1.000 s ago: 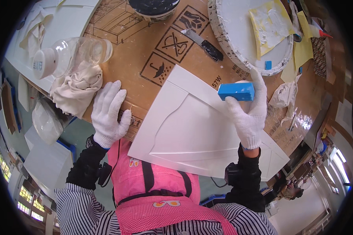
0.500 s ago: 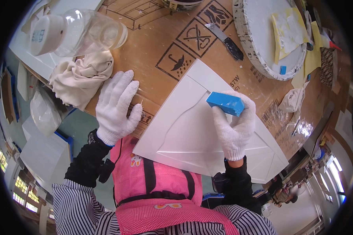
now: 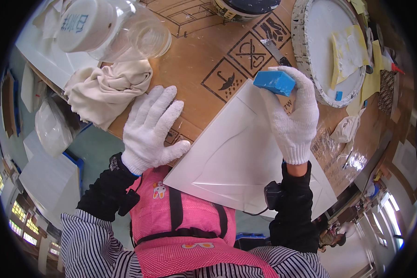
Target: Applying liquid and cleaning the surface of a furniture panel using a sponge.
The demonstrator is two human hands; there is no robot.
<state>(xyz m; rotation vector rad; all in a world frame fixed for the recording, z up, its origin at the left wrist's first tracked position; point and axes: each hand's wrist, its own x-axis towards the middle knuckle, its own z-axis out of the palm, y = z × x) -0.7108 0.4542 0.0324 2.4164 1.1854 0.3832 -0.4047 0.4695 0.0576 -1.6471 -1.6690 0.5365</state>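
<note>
In my white-gloved right hand [image 3: 295, 116] is a blue sanding block [image 3: 275, 82], gripped between thumb and fingers. The block is at the far corner of a white panel [image 3: 231, 139] with raised curved moulding; whether it touches the panel I cannot tell. My left hand [image 3: 153, 129], also gloved, rests with fingers spread on the cardboard [image 3: 194, 65] beside the panel's left edge. A crumpled cream cloth [image 3: 107, 92] lies just past its fingertips. The putty knife [image 3: 270, 49] lies beyond the block, its dark handle partly hidden by my right hand.
A clear plastic jar [image 3: 136, 37] with a white lid lies behind the cloth. At far right stands a round white container [image 3: 302, 48] with yellow sheets [image 3: 350, 52] on top. A dark-lidded tub [image 3: 255, 4] is at the back. Another rag [image 3: 345, 129] lies to the right.
My right hand has moved away from me and slightly right with the sanding block, toward the panel's far corner. My left hand appears slightly further right, its fingers still spread.
</note>
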